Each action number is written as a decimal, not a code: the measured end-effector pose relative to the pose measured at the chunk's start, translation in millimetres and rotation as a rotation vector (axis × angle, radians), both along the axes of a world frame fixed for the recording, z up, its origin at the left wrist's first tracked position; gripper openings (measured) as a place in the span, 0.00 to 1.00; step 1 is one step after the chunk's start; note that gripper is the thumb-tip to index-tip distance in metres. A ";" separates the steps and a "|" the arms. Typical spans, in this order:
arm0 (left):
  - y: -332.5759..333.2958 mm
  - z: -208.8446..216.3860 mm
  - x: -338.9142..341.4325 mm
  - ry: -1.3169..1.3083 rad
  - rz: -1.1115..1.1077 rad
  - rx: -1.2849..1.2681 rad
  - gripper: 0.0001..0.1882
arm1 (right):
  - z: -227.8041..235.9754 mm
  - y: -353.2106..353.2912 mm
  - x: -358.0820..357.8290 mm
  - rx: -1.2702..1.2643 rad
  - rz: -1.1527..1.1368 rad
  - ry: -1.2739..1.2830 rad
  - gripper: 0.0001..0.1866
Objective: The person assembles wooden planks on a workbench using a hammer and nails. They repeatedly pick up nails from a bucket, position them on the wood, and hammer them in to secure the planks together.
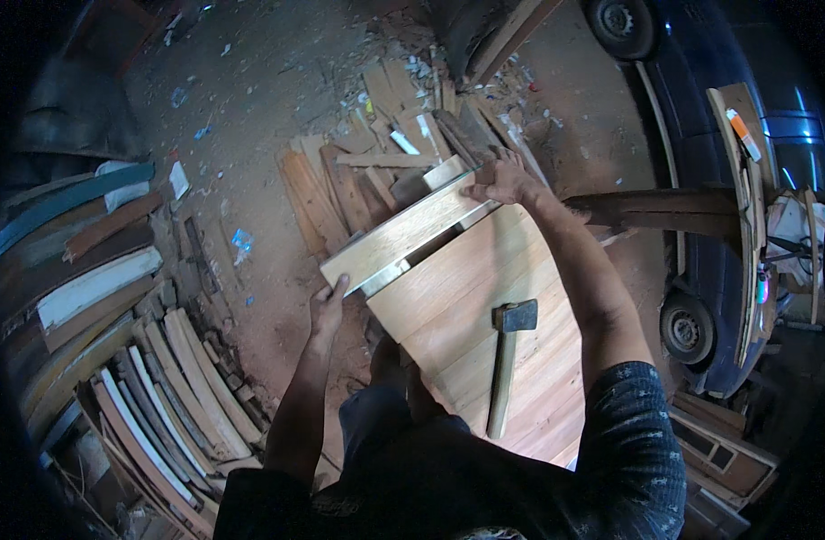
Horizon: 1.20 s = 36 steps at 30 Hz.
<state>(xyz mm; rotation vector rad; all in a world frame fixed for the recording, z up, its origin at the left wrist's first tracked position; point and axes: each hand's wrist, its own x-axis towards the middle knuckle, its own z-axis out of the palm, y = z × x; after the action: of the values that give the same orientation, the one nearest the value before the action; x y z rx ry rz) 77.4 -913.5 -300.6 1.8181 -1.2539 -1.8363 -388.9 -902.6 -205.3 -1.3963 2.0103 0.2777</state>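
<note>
A pale, planed wooden board (408,225) lies slantwise along the far end of a planked wooden panel (466,288). My left hand (327,304) grips the board's near-left end, its thumb on the top face. At the other end my right hand (507,178) is closed around the board, fingers over the far edge. Between board and panel runs a dark gap, with short tenon-like pieces bridging it at both ends. A hatchet (511,351) with a dark metal head and wooden handle rests on the panel, touched by neither hand.
Scrap planks (340,180) lie heaped on the dirt floor beyond the panel. Stacked timber strips (178,387) fill the left side. A blue vehicle (709,135) stands at right, behind a wooden beam (664,209) and upright boards (745,198).
</note>
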 end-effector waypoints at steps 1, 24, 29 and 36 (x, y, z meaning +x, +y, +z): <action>1.7 1.9 -4.2 -0.001 -0.024 -0.019 0.21 | -17.1 7.3 -14.8 -0.022 -0.062 0.020 0.40; 24.5 5.1 -8.5 0.023 -0.029 0.015 0.20 | -70.3 66.6 -49.7 -0.150 -0.484 -0.252 0.50; 32.1 11.5 9.7 -0.064 0.090 0.026 0.22 | -44.0 69.0 -26.4 -0.465 -0.446 0.010 0.46; 21.5 83.7 48.2 0.189 0.181 -0.021 0.22 | 39.6 190.1 97.6 -0.999 -0.697 -0.094 0.21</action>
<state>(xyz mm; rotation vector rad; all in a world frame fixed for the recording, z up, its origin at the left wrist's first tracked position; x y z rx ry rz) 125.6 -892.0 -217.0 1.6437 -1.0039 -1.8372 -291.2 -712.5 -165.8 -1.0302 2.4987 -1.2071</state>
